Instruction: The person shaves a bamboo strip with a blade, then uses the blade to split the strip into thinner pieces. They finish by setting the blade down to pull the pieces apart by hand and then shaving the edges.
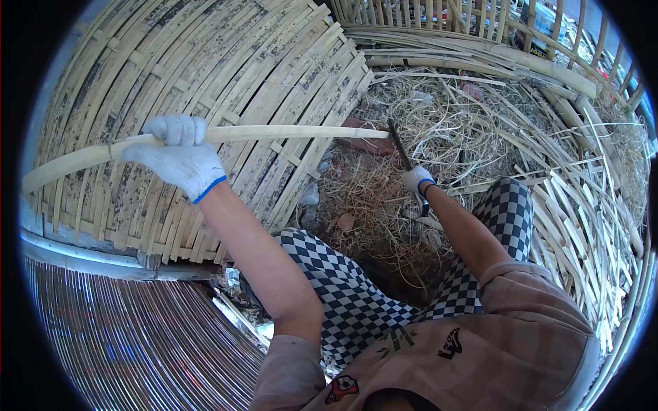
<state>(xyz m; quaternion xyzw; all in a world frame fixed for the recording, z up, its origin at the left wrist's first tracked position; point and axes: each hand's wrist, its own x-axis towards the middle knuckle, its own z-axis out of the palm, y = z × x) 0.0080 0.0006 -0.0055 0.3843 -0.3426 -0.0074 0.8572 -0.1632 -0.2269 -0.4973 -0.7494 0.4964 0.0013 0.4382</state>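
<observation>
In a white glove with a blue cuff, my left hand [177, 152] is closed around a long pale bamboo strip [274, 132]. The strip bows from the far left across to the middle of the view. My right hand [418, 179], gloved the same way, grips a knife [399, 145] with a narrow dark blade pointing away from me. The strip's right end lies close beside the blade, over a reddish brick [367, 142] on the ground. Thin bamboo shavings [439, 113] are heaped around and beyond the knife.
A woven bamboo panel [171, 68] fills the upper left. Many cut bamboo strips [579, 226] lie piled on the right. A bamboo pole [548, 72] and a slatted fence [473, 17] stand along the back. Thin rods [137, 329] spread at lower left.
</observation>
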